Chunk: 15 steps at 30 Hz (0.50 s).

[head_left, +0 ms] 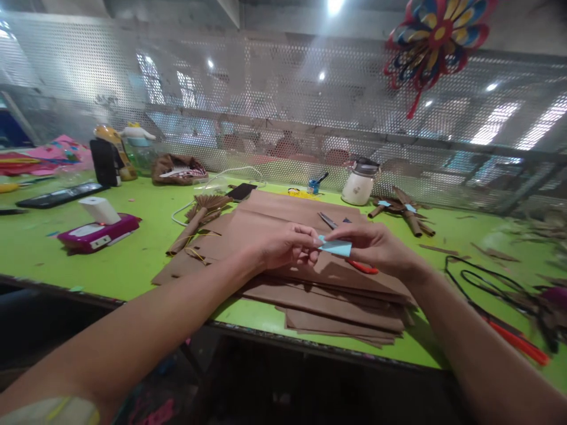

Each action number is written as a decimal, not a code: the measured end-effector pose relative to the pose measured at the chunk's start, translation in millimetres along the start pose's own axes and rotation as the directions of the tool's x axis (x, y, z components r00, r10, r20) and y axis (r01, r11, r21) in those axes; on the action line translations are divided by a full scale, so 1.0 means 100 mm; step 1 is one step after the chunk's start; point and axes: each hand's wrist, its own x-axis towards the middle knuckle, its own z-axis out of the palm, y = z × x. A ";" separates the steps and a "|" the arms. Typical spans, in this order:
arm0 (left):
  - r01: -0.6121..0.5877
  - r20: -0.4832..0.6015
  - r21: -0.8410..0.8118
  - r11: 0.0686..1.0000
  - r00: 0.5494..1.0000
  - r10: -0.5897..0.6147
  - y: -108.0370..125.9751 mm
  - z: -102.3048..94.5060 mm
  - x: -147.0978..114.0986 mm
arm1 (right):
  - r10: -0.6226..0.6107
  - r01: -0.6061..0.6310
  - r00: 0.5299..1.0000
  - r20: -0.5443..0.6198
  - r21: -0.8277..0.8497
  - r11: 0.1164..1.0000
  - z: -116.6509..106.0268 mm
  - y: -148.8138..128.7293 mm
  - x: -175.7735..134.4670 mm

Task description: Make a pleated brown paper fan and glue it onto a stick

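A small piece of light blue paper (336, 246) is held between both hands, above a stack of brown paper sheets (266, 227). My left hand (295, 245) pinches its left end with thumb and fingers. At its other end, my right hand (376, 245) grips the paper between thumb and fingers. Scissors with orange handles (364, 268) lie on the stack, partly hidden by my right hand and the blue paper. To the left, a rolled brown paper piece with a pleated fan top (195, 221) rests at the edge of the stack.
On the green table (146, 212) stand a purple power strip with a white plug (100, 230), a white jug (361, 182) and a small blue jar (313, 186). More rolled brown pieces (411, 218) lie right, beyond a black cable (482, 280) and an orange-handled tool (518, 341).
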 end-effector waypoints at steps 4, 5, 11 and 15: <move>0.032 0.051 -0.018 0.999 0.998 -0.031 -0.01 0.02 -0.01 | -0.040 0.039 0.998 -0.053 -0.031 0.999 0.06 -0.04 0.01; 0.039 0.052 -0.021 0.999 0.998 -0.038 -0.01 0.02 -0.01 | -0.042 0.041 0.997 -0.061 -0.028 0.999 0.06 -0.04 0.01; 0.025 0.044 -0.003 1.000 0.999 -0.025 -0.02 0.04 0.00 | -0.082 0.081 0.996 -0.044 -0.021 0.996 0.06 0.00 0.02; 0.002 0.060 0.035 0.999 0.998 -0.004 -0.03 0.03 0.01 | -0.093 0.091 0.993 -0.072 -0.032 0.995 0.06 0.01 0.02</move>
